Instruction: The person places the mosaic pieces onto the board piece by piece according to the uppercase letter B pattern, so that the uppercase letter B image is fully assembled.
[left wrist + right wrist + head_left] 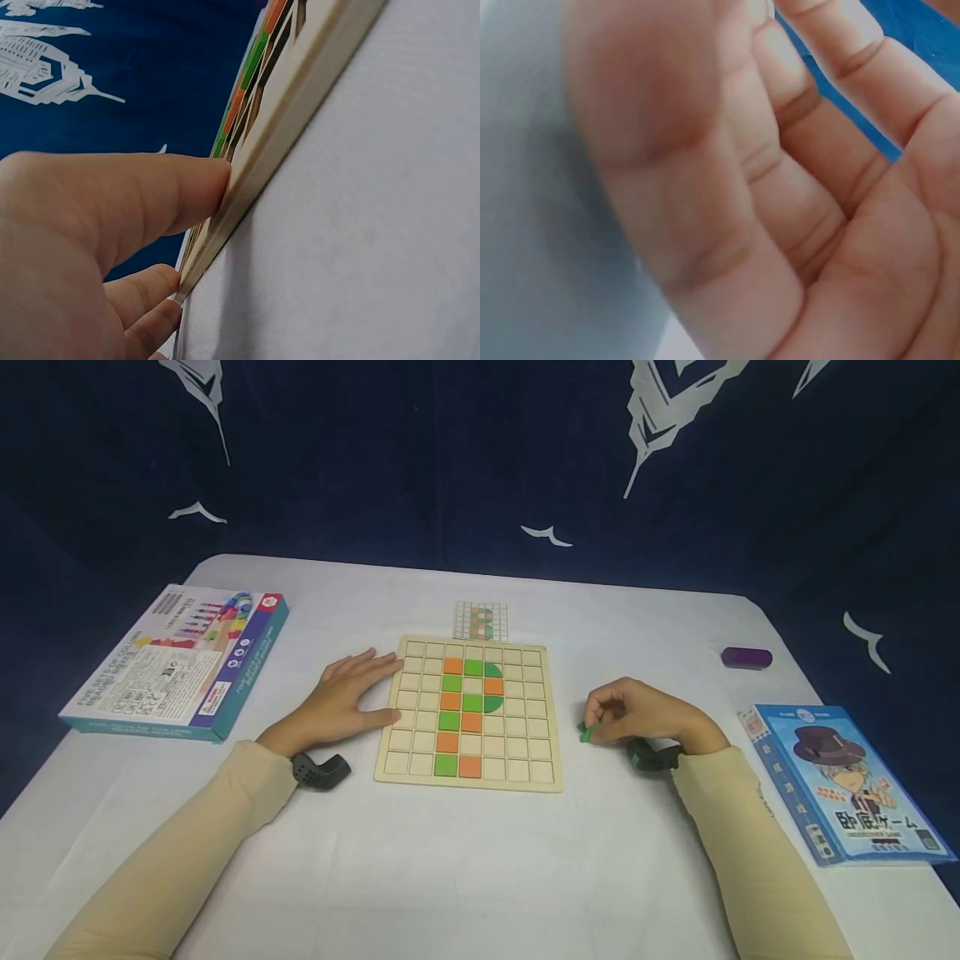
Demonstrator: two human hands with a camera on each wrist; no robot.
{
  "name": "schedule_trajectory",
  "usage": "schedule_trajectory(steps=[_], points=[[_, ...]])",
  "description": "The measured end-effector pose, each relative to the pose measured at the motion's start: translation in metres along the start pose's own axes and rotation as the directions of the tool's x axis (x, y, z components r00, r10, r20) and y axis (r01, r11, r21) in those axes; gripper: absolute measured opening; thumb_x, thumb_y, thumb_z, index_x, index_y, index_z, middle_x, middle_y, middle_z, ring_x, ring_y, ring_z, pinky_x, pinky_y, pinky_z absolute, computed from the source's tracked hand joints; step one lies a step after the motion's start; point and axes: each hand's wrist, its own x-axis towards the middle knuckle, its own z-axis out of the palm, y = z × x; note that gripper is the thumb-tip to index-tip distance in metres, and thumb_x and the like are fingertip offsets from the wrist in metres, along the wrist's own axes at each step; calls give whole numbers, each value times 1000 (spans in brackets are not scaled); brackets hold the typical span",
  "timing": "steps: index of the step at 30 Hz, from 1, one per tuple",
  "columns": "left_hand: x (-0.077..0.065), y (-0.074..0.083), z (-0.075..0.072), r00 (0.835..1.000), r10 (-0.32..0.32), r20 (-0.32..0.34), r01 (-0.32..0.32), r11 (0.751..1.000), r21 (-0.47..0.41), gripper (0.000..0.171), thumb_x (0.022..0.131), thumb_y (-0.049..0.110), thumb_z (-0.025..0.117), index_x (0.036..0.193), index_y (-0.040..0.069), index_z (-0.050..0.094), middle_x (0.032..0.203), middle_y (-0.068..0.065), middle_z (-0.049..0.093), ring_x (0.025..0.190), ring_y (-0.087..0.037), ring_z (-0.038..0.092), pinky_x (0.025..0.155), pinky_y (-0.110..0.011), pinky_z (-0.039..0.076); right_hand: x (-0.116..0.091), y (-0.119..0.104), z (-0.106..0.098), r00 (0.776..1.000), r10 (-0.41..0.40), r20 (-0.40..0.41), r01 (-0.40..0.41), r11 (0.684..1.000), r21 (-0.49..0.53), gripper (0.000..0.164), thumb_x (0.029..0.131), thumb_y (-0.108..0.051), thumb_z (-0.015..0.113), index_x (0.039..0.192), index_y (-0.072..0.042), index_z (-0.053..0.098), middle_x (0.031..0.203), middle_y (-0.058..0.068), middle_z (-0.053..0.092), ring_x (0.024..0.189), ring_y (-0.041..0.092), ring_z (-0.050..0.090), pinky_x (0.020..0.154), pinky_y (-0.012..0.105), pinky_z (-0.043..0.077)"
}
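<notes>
On the white table lies a square wooden grid board (pixel 517 749) holding orange and green squares and two green curved pieces. My left hand (pixel 341 703) is spread at the board's left side, fingers extended. In the left wrist view its thumb (pixel 187 191) touches the board's edge. To the right of the board, my right hand (pixel 637 714) pinches a small green piece (pixel 586 734) between thumb and fingers, low over the table. Curled fingers (pixel 682 187) fill the right wrist view and hide the piece there.
A small printed pattern card (pixel 481 620) lies at the board's far edge. A large boxed set (pixel 180 664) lies at left, a blue game box (pixel 847 781) at right. Behind that box is a dark purple cylindrical object (pixel 746 657). A dark blue cloth (pixel 375 468) hangs behind the table.
</notes>
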Motion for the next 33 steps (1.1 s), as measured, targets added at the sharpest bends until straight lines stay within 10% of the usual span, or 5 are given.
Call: schedule_trajectory(steps=[9,20,33], points=[[-1,1,0,1000,-10,-1,10,1000,-10,82,98,37,74,167,7,41,176,-15,31,166,-40,13,131,-63,3,0,-5,0,999,31,-15,-29,991,128,28,93,12,62,119,18,69,89,8,68,77,14,68,73,28,62],[-1,4,-1,1000,1,-8,-1,1000,-12,82,98,40,73,166,6,42,175,-17,32,165,-41,15,131,-63,4,7,-7,9,998,-53,-42,59,986,155,14,98,9,63,110,15,66,84,-4,63,77,12,62,70,28,61],[0,2,-1,1000,-6,2,6,1000,2,82,98,37,73,167,7,40,176,-16,31,166,-41,13,131,-62,2,19,-34,33,997,37,-65,-13,944,330,12,100,5,63,111,11,64,93,8,75,86,17,77,79,31,65]])
